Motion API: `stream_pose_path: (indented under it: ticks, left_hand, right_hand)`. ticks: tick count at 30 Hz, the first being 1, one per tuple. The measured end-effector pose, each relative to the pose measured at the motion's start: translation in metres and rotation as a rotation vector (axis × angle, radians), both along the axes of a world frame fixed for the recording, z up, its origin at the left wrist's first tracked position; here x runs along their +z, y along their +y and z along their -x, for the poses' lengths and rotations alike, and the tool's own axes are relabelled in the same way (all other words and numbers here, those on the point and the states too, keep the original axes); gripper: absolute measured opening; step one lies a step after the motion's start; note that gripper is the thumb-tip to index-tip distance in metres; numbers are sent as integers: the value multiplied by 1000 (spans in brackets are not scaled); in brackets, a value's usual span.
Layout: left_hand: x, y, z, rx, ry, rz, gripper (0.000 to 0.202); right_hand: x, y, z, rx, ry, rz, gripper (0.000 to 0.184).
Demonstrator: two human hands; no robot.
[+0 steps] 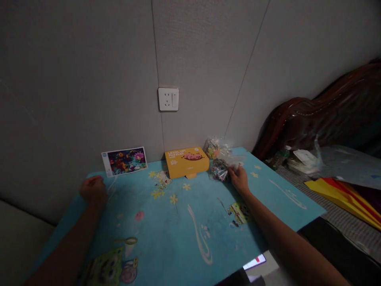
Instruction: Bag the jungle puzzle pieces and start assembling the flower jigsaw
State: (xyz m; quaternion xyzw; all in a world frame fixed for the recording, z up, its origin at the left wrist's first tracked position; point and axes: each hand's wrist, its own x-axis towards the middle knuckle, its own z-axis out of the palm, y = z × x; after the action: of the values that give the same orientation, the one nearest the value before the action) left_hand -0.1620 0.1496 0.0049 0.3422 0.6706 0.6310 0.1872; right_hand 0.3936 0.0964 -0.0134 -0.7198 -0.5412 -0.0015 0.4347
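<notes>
My right hand (pixel 239 178) is closed on the edge of a clear plastic bag (pixel 219 171) filled with small dark, mixed-colour pieces that look like puzzle pieces. The bag lies on the blue table covering. Behind it, near the wall, is a second clear bag (pixel 212 147) with lighter pieces. An orange puzzle box (pixel 187 162) reading "LEVEL UP! PUZZLES" sits just left of the bags. Over at the table's left edge, my left hand (pixel 93 190) is curled into a loose fist, nearest to a colourful picture sheet (pixel 126 161) that leans on the wall.
The table covering (pixel 166 234) has printed flowers and cartoon figures. A wall socket (pixel 168 99) is above the box. To the right are a bed with a dark wooden headboard (pixel 294 109), a bottle (pixel 281 157) and yellow-red material (pixel 336 194). A lit phone-like screen (pixel 254 262) lies below the front edge.
</notes>
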Motion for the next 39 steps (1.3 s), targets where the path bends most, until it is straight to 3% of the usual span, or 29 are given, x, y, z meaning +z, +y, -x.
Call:
stream_pose_path:
  ticks: [2,4,7,9,10,12,14,18,21,27,32,34,39]
  left_hand:
    - [-8,-29,-17,-79,17,28,10]
    - [-12,-59,-43,-246,36,37,15]
    - [-11,-97,-92,-710,-70,-40,40]
    - [-6,-113,-118,-909,-224,-121,71]
    - [-5,-118,-126,-940,-268,-151,77]
    - [-4,-120,-134,-920,-237,-107,61]
    - [-7,-115,-131,-778,-236,-87,40]
    - [-12,-102,-120,-592,-411,-42,32]
    - [-6,-100,-119,-629,-664,-1,34]
    - [10,-108,-122,-788,-912,-69,44]
    - [7,-105,-114,-782,-923,-14,50]
    - [7,-101,-113,-756,-923,-37,43]
    - [11,-97,-109,-708,-824,-215,33]
  right_hand:
    - [3,-24,21,60,10,-17,38]
    - [10,-46,50,149,6,-35,31]
    - [25,-61,113,460,-63,-126,19]
    - [30,-60,160,683,-124,-173,15]
    - [30,-58,183,782,-170,-195,16]
    - [25,-52,220,934,-219,-249,17]
    - [18,-45,242,992,-171,-269,18]
    - [11,-37,239,997,88,-196,27]
    - [12,-34,222,879,290,-90,32]
    - [18,-38,215,727,194,219,41]
    - [11,-39,224,918,438,386,49]
    - [6,-35,224,948,502,387,48]
    - [5,-25,218,865,613,270,45]
